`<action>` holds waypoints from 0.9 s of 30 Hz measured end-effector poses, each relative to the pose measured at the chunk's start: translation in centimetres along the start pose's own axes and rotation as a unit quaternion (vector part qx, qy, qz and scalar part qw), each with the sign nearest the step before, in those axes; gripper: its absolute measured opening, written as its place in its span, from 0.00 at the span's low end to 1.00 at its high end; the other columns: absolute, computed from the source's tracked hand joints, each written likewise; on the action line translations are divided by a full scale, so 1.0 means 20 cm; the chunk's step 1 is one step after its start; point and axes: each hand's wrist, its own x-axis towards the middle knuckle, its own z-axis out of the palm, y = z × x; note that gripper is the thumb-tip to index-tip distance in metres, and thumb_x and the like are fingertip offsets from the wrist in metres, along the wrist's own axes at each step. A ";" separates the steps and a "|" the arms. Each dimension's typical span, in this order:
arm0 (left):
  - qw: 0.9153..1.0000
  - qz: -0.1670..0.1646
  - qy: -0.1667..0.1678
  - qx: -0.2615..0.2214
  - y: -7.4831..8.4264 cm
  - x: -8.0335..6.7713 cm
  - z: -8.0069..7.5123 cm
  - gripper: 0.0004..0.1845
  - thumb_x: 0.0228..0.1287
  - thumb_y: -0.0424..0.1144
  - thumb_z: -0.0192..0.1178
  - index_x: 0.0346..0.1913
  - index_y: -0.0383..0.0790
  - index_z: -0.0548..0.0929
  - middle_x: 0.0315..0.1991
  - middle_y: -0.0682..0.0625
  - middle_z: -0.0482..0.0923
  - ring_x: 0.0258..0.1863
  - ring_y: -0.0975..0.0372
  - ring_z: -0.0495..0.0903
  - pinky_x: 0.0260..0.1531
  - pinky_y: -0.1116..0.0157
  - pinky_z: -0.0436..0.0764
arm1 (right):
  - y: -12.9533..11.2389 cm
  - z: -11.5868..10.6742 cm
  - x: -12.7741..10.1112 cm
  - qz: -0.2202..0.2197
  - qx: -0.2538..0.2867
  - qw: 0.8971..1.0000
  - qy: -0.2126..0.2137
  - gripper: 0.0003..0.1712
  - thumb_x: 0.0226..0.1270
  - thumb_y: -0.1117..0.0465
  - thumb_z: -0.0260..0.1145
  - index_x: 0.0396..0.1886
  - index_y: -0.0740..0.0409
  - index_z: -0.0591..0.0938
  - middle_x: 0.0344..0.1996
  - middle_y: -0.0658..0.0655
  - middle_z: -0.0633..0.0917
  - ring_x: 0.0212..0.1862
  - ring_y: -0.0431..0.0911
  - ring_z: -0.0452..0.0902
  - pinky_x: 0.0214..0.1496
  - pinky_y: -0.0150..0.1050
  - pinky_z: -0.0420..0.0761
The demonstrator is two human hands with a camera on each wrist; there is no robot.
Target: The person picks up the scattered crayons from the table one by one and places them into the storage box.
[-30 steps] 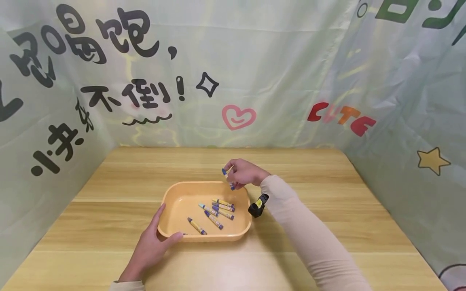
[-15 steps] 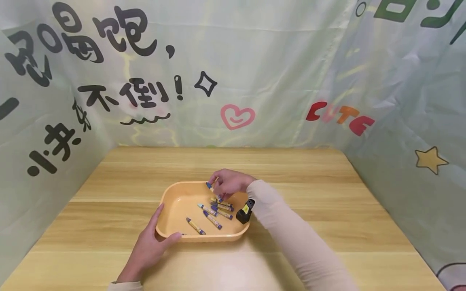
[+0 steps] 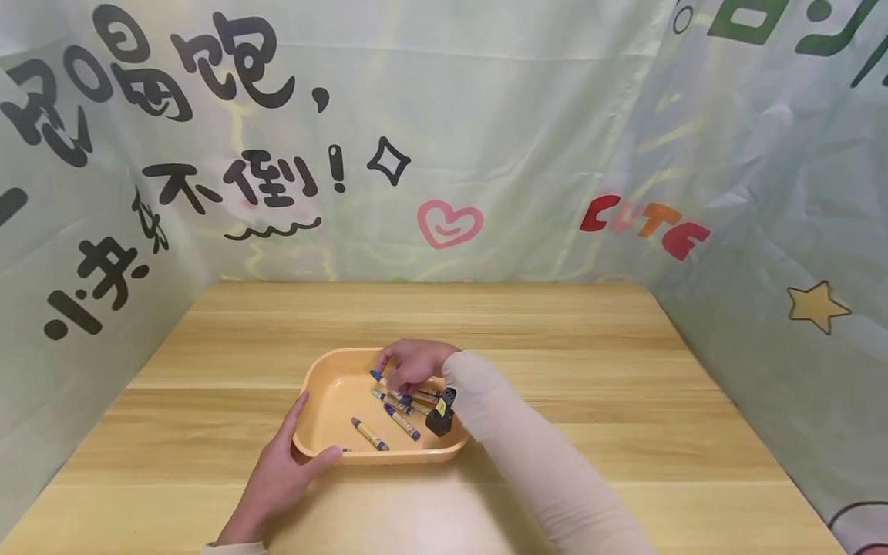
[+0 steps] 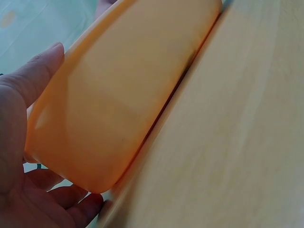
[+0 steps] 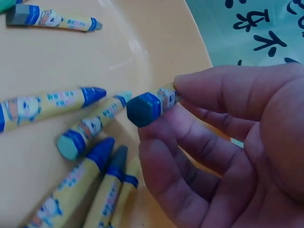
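An orange plastic tray [image 3: 326,389] sits on the wooden table and holds several yellow-and-blue crayons [image 3: 371,434]. My right hand [image 3: 411,364] is inside the tray and pinches one dark-blue crayon [image 5: 151,104] between thumb and fingers, just above the loose crayons [image 5: 52,102]. My left hand [image 3: 280,474] grips the tray's near left corner, thumb on the rim [image 4: 45,61], fingers under the tray's outer wall [image 4: 114,104].
The wooden table [image 3: 597,370] is walled on three sides by a printed cloth backdrop [image 3: 444,139]. A black wrist camera [image 3: 441,415] hangs over the tray's right side. Bare tabletop [image 4: 237,142] lies beside the tray.
My right hand has come down and to the left, from above the tray's far rim into the tray, still pinching the crayon. The left hand keeps its hold on the tray.
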 end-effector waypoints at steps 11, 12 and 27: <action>1.000 -0.017 -0.001 -0.008 -0.01 -0.01 0.01 0.56 0.56 0.54 0.70 0.78 0.52 0.42 0.72 0.30 0.51 0.64 0.38 0.64 0.62 0.44 0.63 | 0.00 0.09 0.05 0.019 -0.033 0.999 -0.004 0.14 0.59 0.75 0.65 0.43 0.61 0.77 0.21 0.55 0.80 0.23 0.43 0.76 0.26 0.31 0.77; 1.000 -0.019 0.000 -0.006 -0.01 -0.01 0.01 0.56 0.56 0.54 0.70 0.78 0.53 0.42 0.72 0.30 0.51 0.64 0.37 0.64 0.62 0.44 0.62 | 0.00 0.09 0.06 0.020 -0.036 0.999 -0.007 0.14 0.59 0.75 0.65 0.43 0.60 0.77 0.21 0.55 0.80 0.23 0.43 0.76 0.26 0.31 0.77; 1.000 -0.010 0.008 -0.002 -0.01 -0.03 0.01 0.55 0.56 0.54 0.70 0.78 0.51 0.44 0.71 0.29 0.54 0.63 0.39 0.66 0.62 0.43 0.63 | -0.08 0.17 0.04 0.044 -0.122 0.992 0.003 0.11 0.55 0.75 0.69 0.37 0.61 0.79 0.16 0.53 0.78 0.18 0.40 0.69 0.21 0.30 0.69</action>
